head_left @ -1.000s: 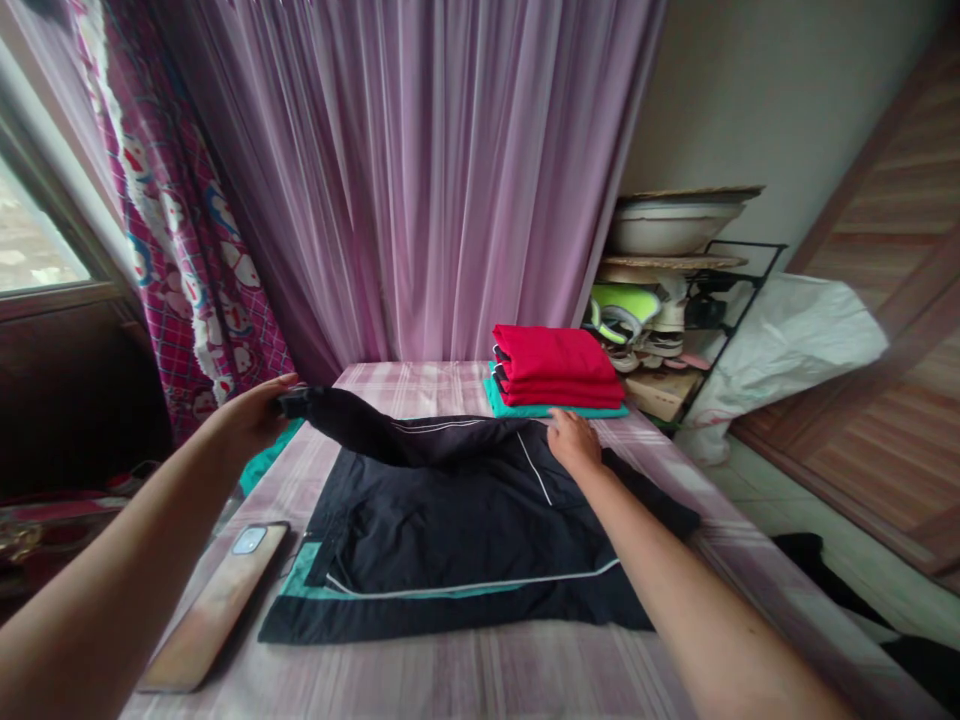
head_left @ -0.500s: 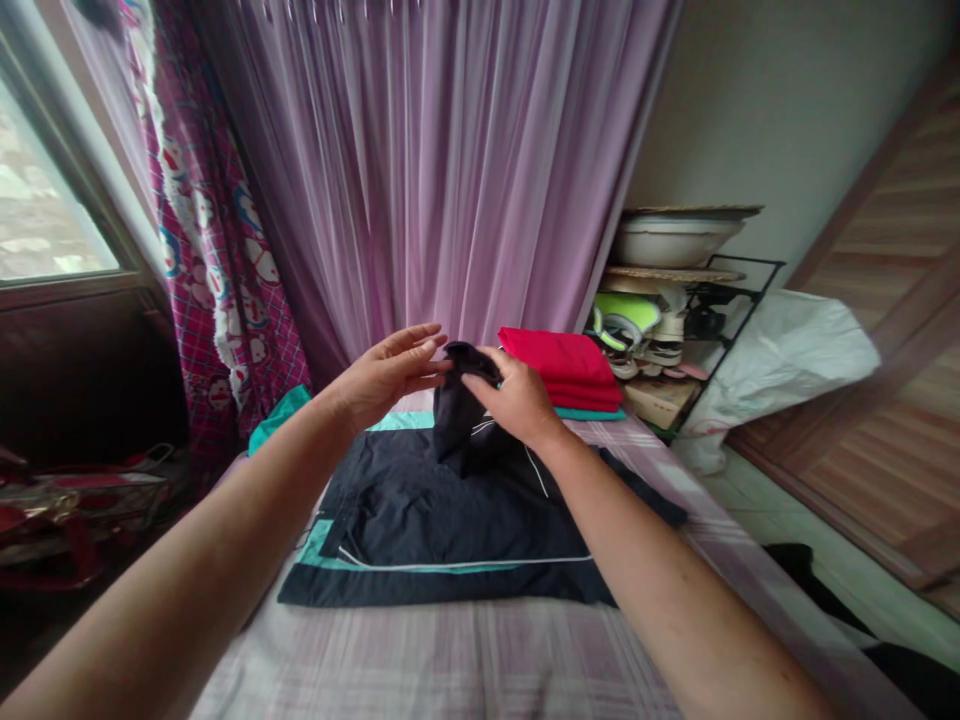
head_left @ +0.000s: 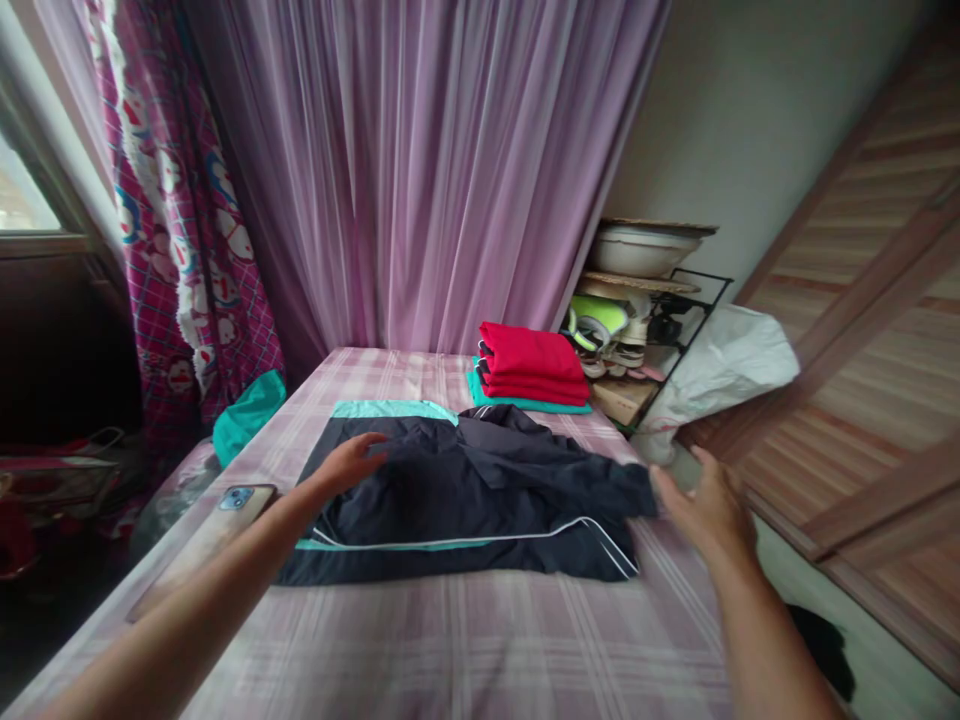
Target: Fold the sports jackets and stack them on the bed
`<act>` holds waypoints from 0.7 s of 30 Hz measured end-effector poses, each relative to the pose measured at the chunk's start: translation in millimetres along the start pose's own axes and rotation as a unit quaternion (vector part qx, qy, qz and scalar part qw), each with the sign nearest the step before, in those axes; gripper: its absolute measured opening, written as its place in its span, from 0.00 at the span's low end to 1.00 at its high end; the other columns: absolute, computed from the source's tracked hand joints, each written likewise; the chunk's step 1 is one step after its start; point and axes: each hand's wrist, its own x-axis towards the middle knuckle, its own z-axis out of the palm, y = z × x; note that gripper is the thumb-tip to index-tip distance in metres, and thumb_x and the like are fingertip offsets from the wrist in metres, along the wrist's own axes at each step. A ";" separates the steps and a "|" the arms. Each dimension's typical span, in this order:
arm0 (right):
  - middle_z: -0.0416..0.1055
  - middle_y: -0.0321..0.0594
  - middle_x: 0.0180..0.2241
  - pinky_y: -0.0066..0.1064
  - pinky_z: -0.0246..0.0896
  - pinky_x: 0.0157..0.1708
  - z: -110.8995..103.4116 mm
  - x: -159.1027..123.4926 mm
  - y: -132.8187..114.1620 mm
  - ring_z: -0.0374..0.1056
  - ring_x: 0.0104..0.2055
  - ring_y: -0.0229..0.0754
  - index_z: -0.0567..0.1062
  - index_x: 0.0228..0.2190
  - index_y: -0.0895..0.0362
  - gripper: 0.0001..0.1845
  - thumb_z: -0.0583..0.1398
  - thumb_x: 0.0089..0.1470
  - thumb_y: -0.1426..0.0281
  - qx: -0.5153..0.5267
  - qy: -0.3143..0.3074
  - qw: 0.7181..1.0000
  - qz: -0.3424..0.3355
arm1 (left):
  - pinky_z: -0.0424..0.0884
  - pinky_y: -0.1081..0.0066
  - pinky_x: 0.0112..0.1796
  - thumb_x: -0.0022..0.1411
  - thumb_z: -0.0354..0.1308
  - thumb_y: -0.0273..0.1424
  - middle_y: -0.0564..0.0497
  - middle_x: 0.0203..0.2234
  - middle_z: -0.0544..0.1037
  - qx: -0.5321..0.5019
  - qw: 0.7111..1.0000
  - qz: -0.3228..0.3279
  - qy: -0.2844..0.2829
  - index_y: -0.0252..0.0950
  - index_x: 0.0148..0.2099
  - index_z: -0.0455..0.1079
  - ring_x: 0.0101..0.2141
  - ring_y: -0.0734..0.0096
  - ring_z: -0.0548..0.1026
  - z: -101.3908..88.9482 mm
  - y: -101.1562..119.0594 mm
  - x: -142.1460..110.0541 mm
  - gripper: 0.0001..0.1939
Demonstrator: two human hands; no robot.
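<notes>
A dark navy jacket (head_left: 435, 490) with white piping and teal edges lies on the checked bedspread in front of me. One of its sleeves (head_left: 570, 475) stretches out to the right across the body. My left hand (head_left: 352, 463) is over the left part of the jacket, fingers stretched out and holding nothing; whether it touches the cloth I cannot tell. Just beyond the sleeve's cuff is my right hand (head_left: 705, 505), thumb and fingers apart, close to the fabric with nothing in it.
Folded red clothes (head_left: 532, 365) sit on a teal piece (head_left: 525, 403) behind the jacket. A phone (head_left: 247, 497) lies at the bed's left edge, near a teal cloth (head_left: 247, 412). A rack (head_left: 675, 330) with shoes and a basin stands at right, beside a white bag (head_left: 727, 370).
Both hands have let go of the bunched sleeve. It now lies flat toward the right. My right hand has moved right, my left hand lower and left. The view has shifted too.
</notes>
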 end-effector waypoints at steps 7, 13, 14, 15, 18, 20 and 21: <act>0.74 0.48 0.52 0.40 0.58 0.57 44.2 8.2 -78.4 0.67 0.56 0.50 0.75 0.48 0.55 0.20 0.53 0.59 0.64 0.002 -0.120 0.960 -0.252 | 0.70 0.64 0.52 0.60 0.53 0.34 0.47 0.51 0.79 0.098 0.995 0.002 0.019 0.40 0.53 0.73 0.51 0.59 0.77 3.3 -11.3 13.4 0.20; 0.76 0.48 0.49 0.37 0.61 0.50 114.8 7.0 -161.9 0.70 0.53 0.50 0.76 0.49 0.55 0.21 0.54 0.61 0.59 -0.083 -0.292 0.913 -0.271 | 0.70 0.64 0.52 0.61 0.52 0.36 0.46 0.52 0.78 0.146 0.989 0.016 0.019 0.40 0.54 0.73 0.51 0.59 0.76 0.6 -15.3 31.4 0.20; 0.78 0.47 0.47 0.37 0.62 0.47 119.1 10.1 -164.1 0.71 0.51 0.51 0.78 0.46 0.54 0.19 0.56 0.59 0.59 -0.099 -0.314 0.908 -0.258 | 0.69 0.64 0.53 0.61 0.52 0.36 0.46 0.52 0.78 0.153 0.988 0.019 0.020 0.40 0.54 0.73 0.51 0.58 0.76 -0.5 -17.9 36.3 0.21; 0.79 0.46 0.44 0.36 0.62 0.45 119.9 14.8 -161.9 0.72 0.49 0.51 0.79 0.43 0.54 0.17 0.57 0.58 0.59 -0.109 -0.328 0.906 -0.243 | 0.69 0.63 0.53 0.61 0.52 0.35 0.46 0.52 0.78 0.160 0.987 0.021 0.022 0.39 0.54 0.73 0.52 0.58 0.75 -2.0 -21.2 41.9 0.21; 0.79 0.42 0.38 0.32 0.60 0.36 103.4 34.8 -132.2 0.73 0.41 0.48 0.80 0.33 0.53 0.13 0.56 0.56 0.64 -0.079 -0.312 0.927 -0.191 | 0.68 0.61 0.54 0.61 0.50 0.36 0.43 0.52 0.78 0.177 0.983 0.024 0.028 0.38 0.54 0.72 0.52 0.57 0.75 -8.7 -34.1 62.3 0.21; 0.78 0.40 0.32 0.29 0.57 0.32 83.9 44.0 -101.2 0.72 0.37 0.44 0.79 0.28 0.54 0.13 0.55 0.55 0.65 -0.036 -0.299 0.942 -0.147 | 0.68 0.59 0.54 0.61 0.50 0.36 0.42 0.53 0.77 0.188 0.981 0.020 0.036 0.36 0.56 0.71 0.53 0.56 0.74 -13.3 -43.3 77.5 0.23; 0.77 0.39 0.29 0.28 0.56 0.30 74.4 44.8 -86.1 0.71 0.34 0.43 0.77 0.25 0.54 0.14 0.54 0.54 0.66 -0.029 -0.300 0.945 -0.124 | 0.67 0.58 0.55 0.61 0.50 0.36 0.41 0.53 0.76 0.193 0.980 0.017 0.040 0.35 0.57 0.70 0.54 0.55 0.73 -15.1 -47.4 84.7 0.24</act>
